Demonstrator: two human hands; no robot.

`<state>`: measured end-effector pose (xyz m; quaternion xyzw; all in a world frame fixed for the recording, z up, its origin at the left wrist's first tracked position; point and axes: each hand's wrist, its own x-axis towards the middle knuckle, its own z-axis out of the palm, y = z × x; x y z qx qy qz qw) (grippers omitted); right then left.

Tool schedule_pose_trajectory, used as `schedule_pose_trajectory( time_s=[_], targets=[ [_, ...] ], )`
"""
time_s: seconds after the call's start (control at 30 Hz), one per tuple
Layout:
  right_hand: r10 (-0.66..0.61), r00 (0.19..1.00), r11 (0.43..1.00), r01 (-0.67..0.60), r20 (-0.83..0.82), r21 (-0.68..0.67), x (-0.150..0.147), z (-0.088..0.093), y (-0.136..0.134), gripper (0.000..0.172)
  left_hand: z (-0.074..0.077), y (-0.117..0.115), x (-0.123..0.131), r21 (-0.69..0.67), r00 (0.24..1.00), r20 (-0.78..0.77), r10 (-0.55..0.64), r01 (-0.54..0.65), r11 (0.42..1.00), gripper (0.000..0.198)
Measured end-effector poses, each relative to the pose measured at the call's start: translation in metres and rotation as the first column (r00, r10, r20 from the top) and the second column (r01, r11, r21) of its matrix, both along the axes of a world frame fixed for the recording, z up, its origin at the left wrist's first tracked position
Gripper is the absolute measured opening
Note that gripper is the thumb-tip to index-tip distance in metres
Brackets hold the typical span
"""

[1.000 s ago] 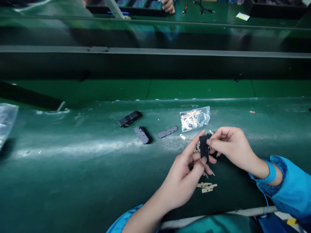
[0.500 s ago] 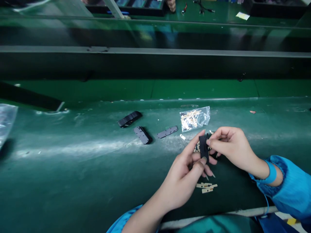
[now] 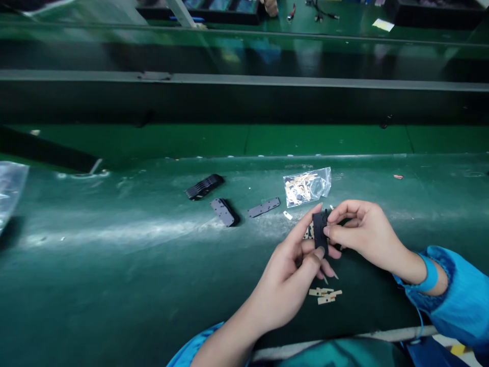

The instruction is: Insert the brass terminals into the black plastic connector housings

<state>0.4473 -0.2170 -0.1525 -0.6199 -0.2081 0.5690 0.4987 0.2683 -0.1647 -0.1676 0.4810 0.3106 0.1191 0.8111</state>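
Observation:
My left hand (image 3: 294, 278) pinches a small black plastic strip (image 3: 320, 232), held upright between thumb and fingers above the green belt (image 3: 114, 265). My right hand (image 3: 362, 232) presses its fingertips against the strip's right side; whether a tiny piece sits between them is hidden. Several tan metal clips (image 3: 324, 295) lie loose on the belt just below my hands. A clear bag of more clips (image 3: 306, 186) rests just beyond my hands.
Three groups of black strips lie to the left: a fanned stack (image 3: 204, 186), a short stack (image 3: 224, 212) and a single flat one (image 3: 263, 207). A clear plastic bag (image 3: 9, 186) sits at the left edge. Another person's hand (image 3: 270, 7) shows across the far bench.
Hardly anything moved. My right-hand fingers shifted slightly against the black strip, and the view drifted a little.

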Motion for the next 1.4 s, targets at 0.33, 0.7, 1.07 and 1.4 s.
schedule_pose_trajectory(
  time_s=[0.33, 0.7, 1.07, 1.4],
  targets=[
    [0.036, 0.999, 0.999, -0.036, -0.008, 0.026, -0.002, 0.000, -0.002, 0.021, 0.001, 0.000, 0.000, 0.005, 1.000, -0.001, 0.010, -0.010, 1.000, 0.070],
    [0.117, 0.992, 0.992, -0.115, -0.048, 0.052, 0.011, -0.001, 0.002, 0.033, 0.004, 0.007, -0.005, -0.017, 0.997, 0.047, -0.056, 0.057, 0.998, 0.069],
    [0.130, 0.991, 0.990, -0.131, 0.024, 0.042, 0.014, 0.002, 0.002, 0.031, 0.000, 0.008, -0.001, 0.001, 0.999, 0.030, -0.043, 0.043, 0.999, 0.066],
    [0.212, 0.975, 0.960, -0.219, 0.061, 0.172, 0.005, 0.005, -0.005, 0.034, -0.004, 0.005, 0.005, -0.098, 0.994, 0.087, 0.060, -0.052, 0.994, 0.064]
  ],
)
